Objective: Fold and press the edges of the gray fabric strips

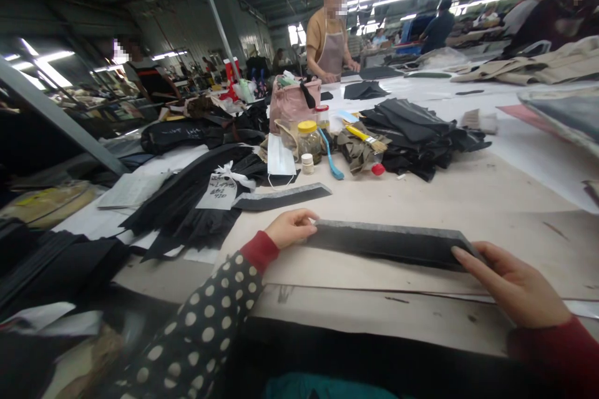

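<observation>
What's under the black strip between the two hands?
Beige work surface shows along the near and far sides of the black strip; whatever lies directly beneath it is covered.

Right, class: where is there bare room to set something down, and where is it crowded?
Bare table shows between the held black strip and the black cloth pile, widest toward the right. A narrower patch borders the strip's near side. It is crowded around the pink bag and jar, and leftward, under black cloth pieces.
</observation>
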Motion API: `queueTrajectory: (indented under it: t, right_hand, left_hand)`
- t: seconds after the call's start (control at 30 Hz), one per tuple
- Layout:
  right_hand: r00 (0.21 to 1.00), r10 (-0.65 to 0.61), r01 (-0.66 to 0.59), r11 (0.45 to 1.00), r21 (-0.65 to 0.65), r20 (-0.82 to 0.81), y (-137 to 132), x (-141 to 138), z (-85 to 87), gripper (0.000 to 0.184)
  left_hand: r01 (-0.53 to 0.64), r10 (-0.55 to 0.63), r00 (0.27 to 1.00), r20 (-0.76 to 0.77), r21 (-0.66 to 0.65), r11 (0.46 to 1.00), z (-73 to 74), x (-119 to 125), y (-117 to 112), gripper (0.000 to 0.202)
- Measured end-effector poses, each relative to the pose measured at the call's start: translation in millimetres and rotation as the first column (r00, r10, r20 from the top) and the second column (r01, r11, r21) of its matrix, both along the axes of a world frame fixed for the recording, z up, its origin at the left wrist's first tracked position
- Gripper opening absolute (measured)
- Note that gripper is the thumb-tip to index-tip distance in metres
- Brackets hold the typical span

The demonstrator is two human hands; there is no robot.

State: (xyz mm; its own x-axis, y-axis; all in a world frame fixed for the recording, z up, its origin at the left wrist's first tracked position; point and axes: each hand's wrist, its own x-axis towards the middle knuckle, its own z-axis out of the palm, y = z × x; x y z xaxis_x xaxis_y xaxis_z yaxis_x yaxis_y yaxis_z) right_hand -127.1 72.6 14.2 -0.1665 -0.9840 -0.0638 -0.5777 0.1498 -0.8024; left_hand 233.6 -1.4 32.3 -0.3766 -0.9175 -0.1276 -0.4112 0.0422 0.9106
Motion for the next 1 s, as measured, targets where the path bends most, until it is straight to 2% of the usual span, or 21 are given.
queueTrajectory:
  t: [0.1, 0.27, 0.53, 0.8, 0.9, 1.0]
  right_hand:
    - [0.992, -0.007, 0.008, 1.0, 0.002, -0.127, -2, 0, -1.5, 0.047]
    - [0.98, -0.014, 0.002, 0.998, -0.06, -0.2, -4, 2, -2.4, 0.048]
    - [0.978, -0.024, 0.022, 1.0, -0.013, -0.209, -7, 1, -8.1, 0.051]
    - [0.97, 0.03, -0.024, 0.999, 0.028, -0.24, -12, -13, -25.7, 0.045]
    - [0.966, 0.045, -0.044, 0.999, 0.01, -0.256, -13, -14, -28.2, 0.043]
    - [0.968, 0.039, -0.061, 0.995, -0.081, -0.249, -12, -8, -25.6, 0.039]
  left_hand:
    - [-0.004, 0.006, 0.999, 0.034, -0.045, 0.999, -3.1, -1, 0, 0.034]
    - [-0.003, 0.012, 0.997, 0.082, -0.107, 0.994, -8.3, -3, 1, 0.034]
    - [0.011, 0.013, 0.989, 0.147, -0.158, 0.987, -11.3, -4, 2, 0.033]
    - [0.023, 0.024, 0.976, 0.218, -0.213, 0.977, -11.7, -6, 4, 0.031]
    - [0.036, 0.03, 0.966, 0.257, -0.25, 0.967, -10.8, -7, 6, 0.031]
    - [0.058, 0.039, 0.95, 0.31, -0.297, 0.953, -9.1, -9, 8, 0.03]
